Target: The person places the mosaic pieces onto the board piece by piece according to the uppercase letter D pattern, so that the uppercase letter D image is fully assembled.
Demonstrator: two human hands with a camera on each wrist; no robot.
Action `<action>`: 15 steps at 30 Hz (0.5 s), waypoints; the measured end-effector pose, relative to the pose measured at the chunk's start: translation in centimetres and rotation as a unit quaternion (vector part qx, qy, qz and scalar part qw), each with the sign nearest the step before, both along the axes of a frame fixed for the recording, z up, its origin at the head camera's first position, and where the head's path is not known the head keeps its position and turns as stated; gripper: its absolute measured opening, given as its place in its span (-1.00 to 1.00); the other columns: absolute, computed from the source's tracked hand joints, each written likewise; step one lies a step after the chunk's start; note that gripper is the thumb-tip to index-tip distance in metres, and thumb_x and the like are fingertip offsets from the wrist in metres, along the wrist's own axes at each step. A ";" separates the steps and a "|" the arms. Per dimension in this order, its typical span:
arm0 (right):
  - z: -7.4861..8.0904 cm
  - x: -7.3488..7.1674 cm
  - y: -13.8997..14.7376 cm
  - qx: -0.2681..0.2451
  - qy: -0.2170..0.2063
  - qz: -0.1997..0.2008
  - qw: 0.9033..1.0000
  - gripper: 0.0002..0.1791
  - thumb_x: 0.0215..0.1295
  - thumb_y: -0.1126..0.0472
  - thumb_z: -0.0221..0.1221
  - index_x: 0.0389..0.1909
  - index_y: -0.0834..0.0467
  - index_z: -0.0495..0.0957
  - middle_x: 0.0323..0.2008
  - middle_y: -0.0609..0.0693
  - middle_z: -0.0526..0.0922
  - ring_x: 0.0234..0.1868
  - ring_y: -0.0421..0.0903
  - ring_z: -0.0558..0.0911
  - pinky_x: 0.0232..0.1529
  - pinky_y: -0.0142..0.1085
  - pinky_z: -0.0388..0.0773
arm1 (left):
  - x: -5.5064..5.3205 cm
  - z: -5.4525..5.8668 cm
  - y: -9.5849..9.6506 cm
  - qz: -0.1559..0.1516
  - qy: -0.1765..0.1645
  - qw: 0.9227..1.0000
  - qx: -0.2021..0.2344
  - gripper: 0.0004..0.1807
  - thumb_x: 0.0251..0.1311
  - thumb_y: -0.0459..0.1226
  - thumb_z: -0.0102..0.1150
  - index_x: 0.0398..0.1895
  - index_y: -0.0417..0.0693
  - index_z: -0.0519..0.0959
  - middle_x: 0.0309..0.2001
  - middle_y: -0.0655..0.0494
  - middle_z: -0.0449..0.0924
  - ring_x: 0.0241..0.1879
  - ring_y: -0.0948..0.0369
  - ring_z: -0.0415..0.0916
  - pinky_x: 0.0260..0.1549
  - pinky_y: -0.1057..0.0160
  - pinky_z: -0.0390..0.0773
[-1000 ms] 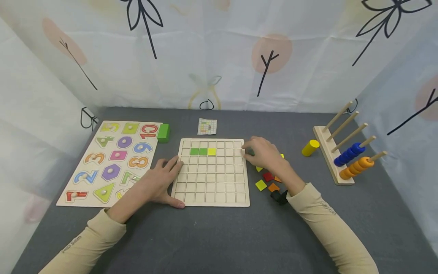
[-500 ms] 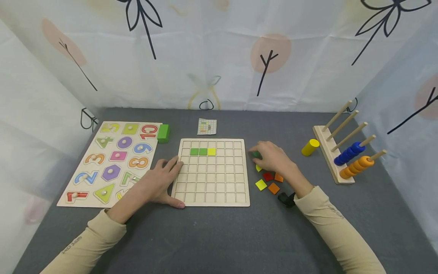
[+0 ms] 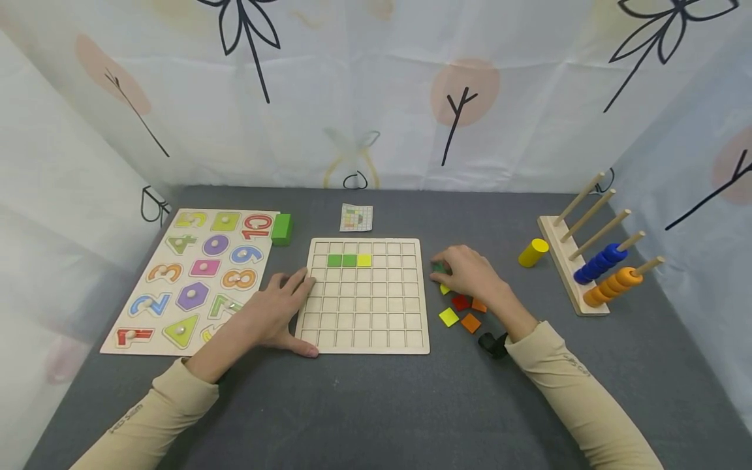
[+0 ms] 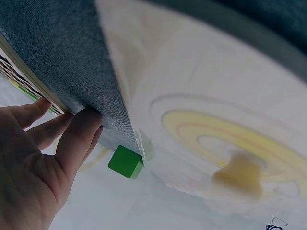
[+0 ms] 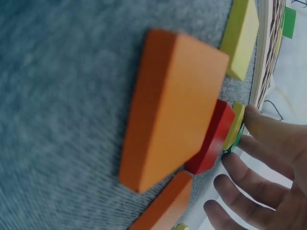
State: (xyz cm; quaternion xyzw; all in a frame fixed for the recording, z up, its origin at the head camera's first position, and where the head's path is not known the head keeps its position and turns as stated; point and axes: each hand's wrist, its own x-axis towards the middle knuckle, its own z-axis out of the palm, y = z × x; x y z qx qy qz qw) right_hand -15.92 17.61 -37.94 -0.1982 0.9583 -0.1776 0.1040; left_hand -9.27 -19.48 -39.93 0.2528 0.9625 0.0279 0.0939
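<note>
A wooden grid board [image 3: 362, 320] lies flat, with two green tiles [image 3: 342, 260] and a yellow tile [image 3: 364, 260] in one upper row. My left hand [image 3: 273, 313] rests at the board's left edge, fingertips on its upper side and thumb at the lower left corner. Right of the board, my right hand [image 3: 467, 271] has thumb and index finger around a green tile [image 3: 438, 267], mostly hidden by the hand. In the right wrist view that green tile [image 5: 235, 141] shows at the fingertips, beside a yellow tile [image 5: 234, 125].
Below the right hand lie a red tile [image 3: 461, 303], orange tiles [image 3: 470, 322] and another yellow tile [image 3: 449, 317]. A number-and-shape puzzle [image 3: 170, 287] and green block [image 3: 282, 230] sit left, a pattern card [image 3: 356, 218] behind the board, a yellow cylinder [image 3: 532, 252] and peg stacker [image 3: 587, 287] right.
My right hand has drawn back rightward from the board's right edge, then dipped slightly lower around the green tile. The left hand and the tiles on the board have stayed put.
</note>
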 end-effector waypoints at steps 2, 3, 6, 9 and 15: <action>0.0 0.0 0.0 -0.009 -0.009 -0.002 1.000 -0.58 0.31 0.21 0.37 0.14 0.29 0.66 -0.67 -0.06 0.35 -0.63 -0.20 0.22 -0.56 -0.39 0.09 | 0.0 0.0 0.0 0.001 0.000 1.000 0.000 0.44 -0.33 0.53 0.41 0.52 -0.24 0.22 0.53 -0.31 0.19 0.36 -0.36 0.30 0.01 -0.25 0.63; 0.0 0.0 0.0 -0.015 -0.012 -0.003 1.000 -0.58 0.30 0.22 0.37 0.14 0.31 0.66 -0.67 -0.05 0.34 -0.64 -0.20 0.20 -0.56 -0.39 0.08 | 0.0 -0.1 0.0 0.001 -0.001 1.000 -0.001 0.44 -0.33 0.53 0.40 0.52 -0.23 0.21 0.53 -0.31 0.19 0.37 -0.36 0.29 0.01 -0.25 0.63; 0.0 0.0 0.0 -0.033 -0.014 -0.002 0.999 -0.61 0.29 0.29 0.37 0.11 0.35 0.66 -0.61 0.04 0.48 -0.62 -0.19 0.23 -0.54 -0.40 0.13 | 0.0 -0.2 -0.1 0.001 0.000 1.000 -0.002 0.45 -0.32 0.54 0.40 0.53 -0.23 0.21 0.54 -0.31 0.19 0.37 -0.36 0.29 0.02 -0.26 0.62; 0.0 0.2 0.0 -0.041 -0.007 -0.003 0.999 -0.65 0.29 0.34 0.35 0.08 0.36 0.68 -0.50 0.11 0.58 -0.58 -0.17 0.28 -0.51 -0.39 0.17 | 0.0 -0.2 -0.1 -0.001 0.002 1.000 -0.001 0.45 -0.32 0.55 0.39 0.53 -0.23 0.21 0.53 -0.31 0.19 0.37 -0.35 0.29 0.02 -0.25 0.62; 0.0 0.4 -0.1 -0.028 0.004 0.001 1.000 -0.69 0.32 0.37 0.31 0.07 0.35 0.69 -0.49 0.11 0.54 -0.49 -0.11 0.36 -0.44 -0.34 0.25 | 0.0 -0.1 0.0 -0.002 0.002 1.000 -0.001 0.44 -0.32 0.54 0.39 0.53 -0.23 0.22 0.53 -0.30 0.20 0.37 -0.35 0.29 0.03 -0.25 0.62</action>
